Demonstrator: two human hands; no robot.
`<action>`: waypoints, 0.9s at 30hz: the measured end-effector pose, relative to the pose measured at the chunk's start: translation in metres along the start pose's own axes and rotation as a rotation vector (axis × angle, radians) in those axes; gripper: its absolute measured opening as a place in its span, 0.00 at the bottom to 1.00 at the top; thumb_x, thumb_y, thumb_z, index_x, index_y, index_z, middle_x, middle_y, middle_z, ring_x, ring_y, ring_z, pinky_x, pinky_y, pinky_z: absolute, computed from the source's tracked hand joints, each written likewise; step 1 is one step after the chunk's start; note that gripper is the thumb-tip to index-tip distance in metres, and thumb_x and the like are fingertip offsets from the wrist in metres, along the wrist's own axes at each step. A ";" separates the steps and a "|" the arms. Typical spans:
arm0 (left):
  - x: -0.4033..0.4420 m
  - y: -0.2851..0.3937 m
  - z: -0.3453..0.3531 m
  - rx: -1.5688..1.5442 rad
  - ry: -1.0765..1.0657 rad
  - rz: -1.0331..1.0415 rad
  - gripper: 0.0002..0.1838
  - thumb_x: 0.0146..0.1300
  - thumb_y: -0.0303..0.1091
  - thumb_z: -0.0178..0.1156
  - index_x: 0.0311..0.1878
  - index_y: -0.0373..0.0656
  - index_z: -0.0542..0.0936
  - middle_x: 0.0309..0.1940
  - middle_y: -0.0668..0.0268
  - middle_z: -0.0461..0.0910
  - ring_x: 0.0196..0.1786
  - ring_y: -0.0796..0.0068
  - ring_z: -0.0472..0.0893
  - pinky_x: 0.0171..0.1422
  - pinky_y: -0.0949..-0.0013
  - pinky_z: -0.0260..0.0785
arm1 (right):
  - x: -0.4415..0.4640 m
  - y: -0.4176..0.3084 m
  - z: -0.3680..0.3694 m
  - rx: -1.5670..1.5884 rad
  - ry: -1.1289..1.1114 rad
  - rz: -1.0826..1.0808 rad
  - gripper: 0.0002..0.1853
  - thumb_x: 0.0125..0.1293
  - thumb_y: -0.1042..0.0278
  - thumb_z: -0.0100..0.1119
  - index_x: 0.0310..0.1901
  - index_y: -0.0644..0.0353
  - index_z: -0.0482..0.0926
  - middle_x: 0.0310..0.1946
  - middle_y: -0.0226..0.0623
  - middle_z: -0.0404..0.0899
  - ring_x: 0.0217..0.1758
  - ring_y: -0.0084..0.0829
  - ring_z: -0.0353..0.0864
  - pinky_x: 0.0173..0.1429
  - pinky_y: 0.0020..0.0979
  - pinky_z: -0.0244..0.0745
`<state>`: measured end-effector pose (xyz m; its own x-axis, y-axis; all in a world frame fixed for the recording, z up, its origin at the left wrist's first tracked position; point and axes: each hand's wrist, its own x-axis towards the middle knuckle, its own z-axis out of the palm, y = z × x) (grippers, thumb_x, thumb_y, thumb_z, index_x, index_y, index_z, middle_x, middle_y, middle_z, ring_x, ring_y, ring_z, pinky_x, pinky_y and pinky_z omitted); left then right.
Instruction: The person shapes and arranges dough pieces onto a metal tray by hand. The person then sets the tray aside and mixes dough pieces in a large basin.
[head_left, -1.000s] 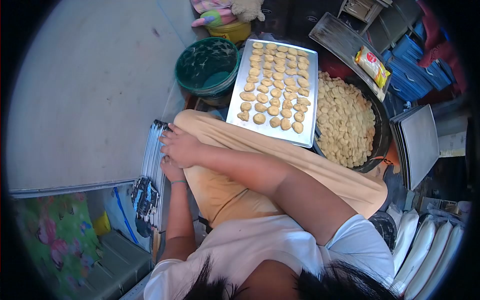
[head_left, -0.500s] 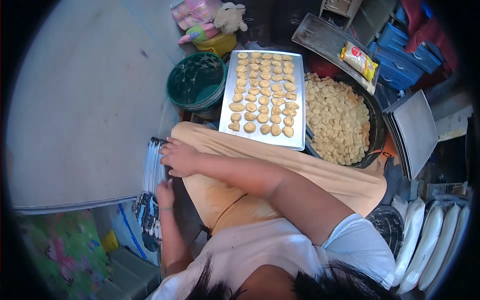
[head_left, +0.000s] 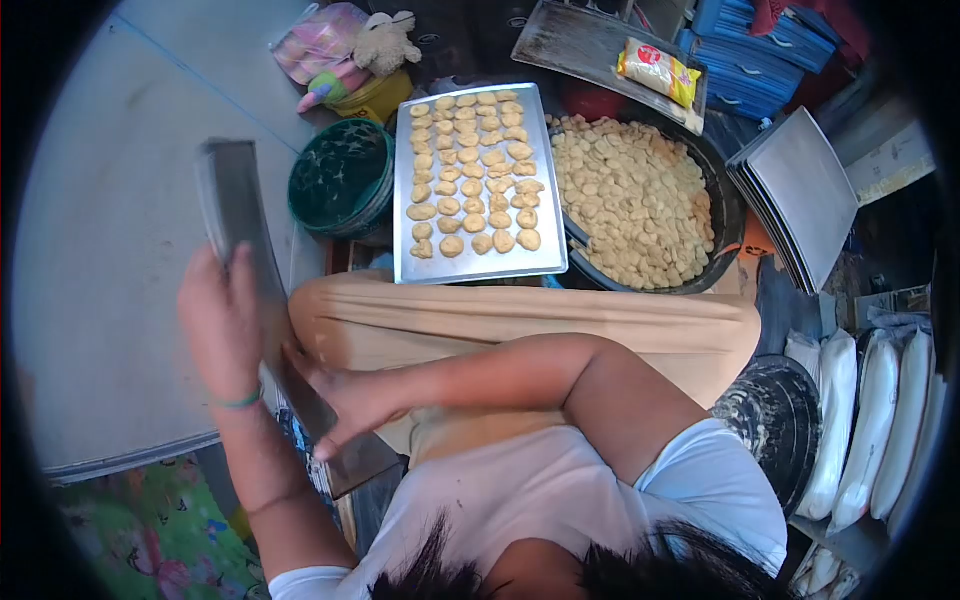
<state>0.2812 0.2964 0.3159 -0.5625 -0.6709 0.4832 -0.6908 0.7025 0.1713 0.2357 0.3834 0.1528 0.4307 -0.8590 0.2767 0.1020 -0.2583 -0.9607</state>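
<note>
A metal baking tray (head_left: 243,195) stands tilted almost edge-on at my left side, blurred in its upper part. My left hand (head_left: 222,325) is closed on its outer edge. Lower down, my right hand (head_left: 345,398) reaches across my body and grips the inner edge. In front of my lap lies a shiny flat tray (head_left: 412,262) with rows of flattened dough pieces (head_left: 472,187). To its right, a large black basin (head_left: 728,200) holds a heap of similar dough pieces (head_left: 635,205).
A green bucket (head_left: 342,175) stands left of the dough tray. A packet (head_left: 658,72) rests on a dark tray (head_left: 560,42) at the back. Stacked trays (head_left: 800,200) lean at right, above filled plastic bags (head_left: 865,430) and a black tub (head_left: 770,430). A pale board (head_left: 110,300) fills the left.
Both hands have lifted a baking tray from the stack at my left side. My left hand has moved up and outward; my right hand has come down closer to my body.
</note>
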 end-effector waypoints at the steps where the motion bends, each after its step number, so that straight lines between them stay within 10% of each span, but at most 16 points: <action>1: 0.009 0.022 0.014 0.048 -0.039 0.080 0.11 0.66 0.33 0.58 0.39 0.31 0.77 0.32 0.44 0.78 0.36 0.43 0.78 0.42 0.54 0.69 | 0.002 0.002 0.001 0.003 0.069 0.007 0.77 0.45 0.32 0.73 0.73 0.74 0.25 0.76 0.68 0.32 0.81 0.52 0.37 0.81 0.37 0.40; 3: 0.019 0.052 0.051 0.016 -0.220 0.113 0.10 0.63 0.32 0.58 0.37 0.33 0.77 0.33 0.42 0.79 0.39 0.39 0.78 0.43 0.50 0.71 | 0.004 0.032 0.004 0.028 0.122 0.162 0.56 0.53 0.48 0.74 0.72 0.72 0.50 0.70 0.58 0.59 0.72 0.45 0.62 0.76 0.38 0.57; 8: -0.014 0.064 0.155 0.140 -0.513 0.248 0.08 0.55 0.31 0.58 0.36 0.36 0.79 0.35 0.47 0.82 0.35 0.45 0.83 0.41 0.48 0.77 | -0.044 0.030 -0.025 0.168 0.182 0.114 0.26 0.60 0.69 0.69 0.59 0.65 0.75 0.57 0.40 0.80 0.58 0.32 0.78 0.66 0.34 0.71; 15: -0.013 0.040 0.146 -0.095 -0.505 -0.121 0.30 0.61 0.54 0.63 0.54 0.36 0.78 0.49 0.46 0.80 0.53 0.44 0.80 0.57 0.50 0.73 | -0.059 0.065 -0.037 0.723 0.311 0.370 0.25 0.63 0.66 0.65 0.60 0.64 0.73 0.50 0.41 0.80 0.54 0.33 0.79 0.56 0.37 0.78; 18: -0.005 -0.104 0.120 0.008 -0.045 -0.318 0.38 0.61 0.59 0.62 0.61 0.32 0.75 0.59 0.42 0.75 0.64 0.46 0.73 0.68 0.55 0.65 | -0.059 0.081 -0.053 0.847 0.521 0.343 0.16 0.62 0.71 0.57 0.51 0.66 0.78 0.41 0.38 0.82 0.42 0.31 0.83 0.46 0.36 0.81; 24: -0.056 -0.242 0.143 -0.242 -0.648 -0.730 0.35 0.68 0.56 0.55 0.59 0.26 0.74 0.53 0.47 0.80 0.55 0.60 0.78 0.61 0.61 0.68 | -0.081 0.086 -0.138 0.850 0.710 0.238 0.19 0.58 0.71 0.57 0.52 0.68 0.77 0.45 0.41 0.81 0.45 0.34 0.81 0.45 0.38 0.79; 27: -0.040 -0.186 0.159 -0.573 -0.450 -0.727 0.32 0.70 0.52 0.54 0.56 0.25 0.76 0.45 0.53 0.82 0.47 0.67 0.79 0.54 0.65 0.71 | -0.103 0.088 -0.194 0.747 0.927 0.246 0.21 0.60 0.72 0.60 0.54 0.71 0.74 0.45 0.45 0.81 0.46 0.37 0.82 0.54 0.38 0.79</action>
<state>0.3601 0.1548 0.1278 -0.2943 -0.9231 -0.2474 -0.6781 0.0192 0.7347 0.0265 0.3640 0.0444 -0.2625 -0.9183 -0.2964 0.7309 0.0113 -0.6823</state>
